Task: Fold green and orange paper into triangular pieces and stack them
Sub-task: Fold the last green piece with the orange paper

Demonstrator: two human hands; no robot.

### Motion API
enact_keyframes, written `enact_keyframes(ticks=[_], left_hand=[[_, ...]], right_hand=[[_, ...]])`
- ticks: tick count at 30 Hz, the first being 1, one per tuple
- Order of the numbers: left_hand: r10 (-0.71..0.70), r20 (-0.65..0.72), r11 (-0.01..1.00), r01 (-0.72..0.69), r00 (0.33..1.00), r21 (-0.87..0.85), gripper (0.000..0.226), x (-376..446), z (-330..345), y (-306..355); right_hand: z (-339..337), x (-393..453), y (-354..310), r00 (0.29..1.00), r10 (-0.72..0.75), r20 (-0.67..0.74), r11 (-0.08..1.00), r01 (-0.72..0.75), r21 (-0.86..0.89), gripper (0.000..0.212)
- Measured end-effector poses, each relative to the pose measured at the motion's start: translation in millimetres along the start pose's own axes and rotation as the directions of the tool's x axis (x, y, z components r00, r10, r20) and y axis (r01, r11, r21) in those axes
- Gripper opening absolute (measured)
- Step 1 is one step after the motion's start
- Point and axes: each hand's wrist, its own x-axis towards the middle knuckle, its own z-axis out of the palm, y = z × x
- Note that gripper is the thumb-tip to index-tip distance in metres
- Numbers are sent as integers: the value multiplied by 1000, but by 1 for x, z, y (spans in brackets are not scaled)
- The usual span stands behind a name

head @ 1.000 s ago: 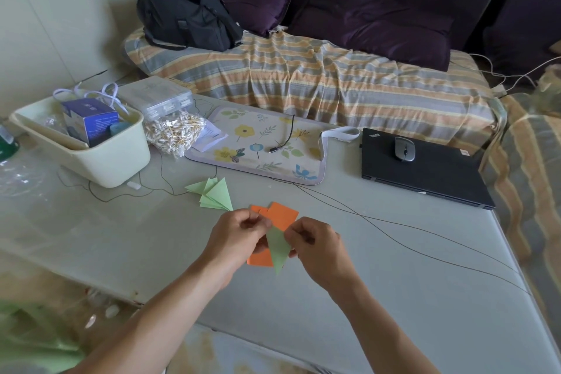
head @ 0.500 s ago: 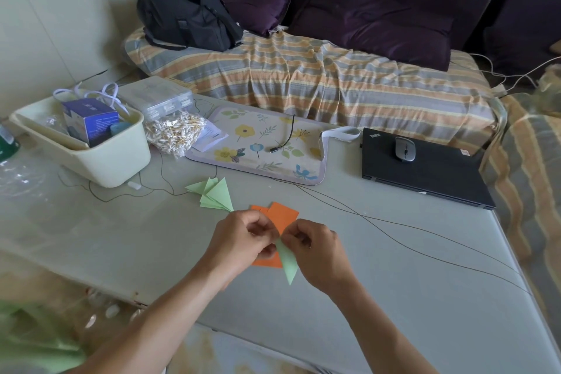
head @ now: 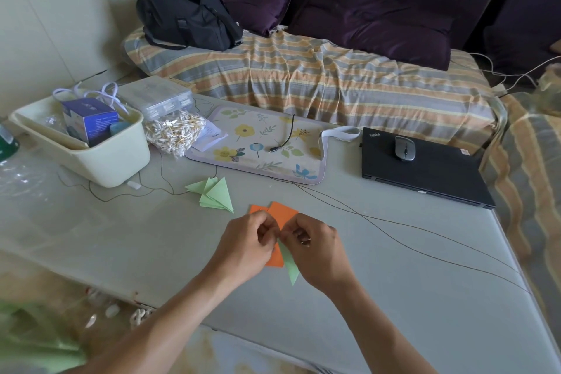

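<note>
Head view: table carries the work low, within reach; orange paper lies just beyond the fingertips, waiting. Finished green triangles sit farther out, stacked aside. Left hand and right hand pinch a green piece between them, likely creasing it

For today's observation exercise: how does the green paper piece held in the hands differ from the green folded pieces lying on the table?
The held green piece is single, pinched between the left hand and right hand, and partly hidden by them. The green folded pieces are several, fanned in an overlapping group, untouched, lying on the table in full view. Both are light green and come to pointed, triangular tips.
</note>
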Motion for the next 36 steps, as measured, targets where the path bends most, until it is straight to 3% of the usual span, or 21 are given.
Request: enact_keyframes(ticks=[16, 21, 31, 36], left_hand=[[16, -55, 1000, -16, 998, -1, 19, 4, 0, -1], [-4, 18, 1000, 4, 1000, 3, 16, 3, 1, -1], [-32, -38, 998, 34, 999, 46, 19, 7, 0, -6], [22, 15, 997, -23, 1000, 79, 15, 6, 0, -5]], right_hand=[[-3, 3, -1, 999, 36, -21, 999, -36, 23, 14], [-2, 1, 0, 1000, 18, 2, 1000, -18, -21, 18], [1, 3, 1, 1000, 22, -4, 1000, -22, 0, 13], [1, 4, 5, 1000, 8, -9, 999, -8, -43, 13]])
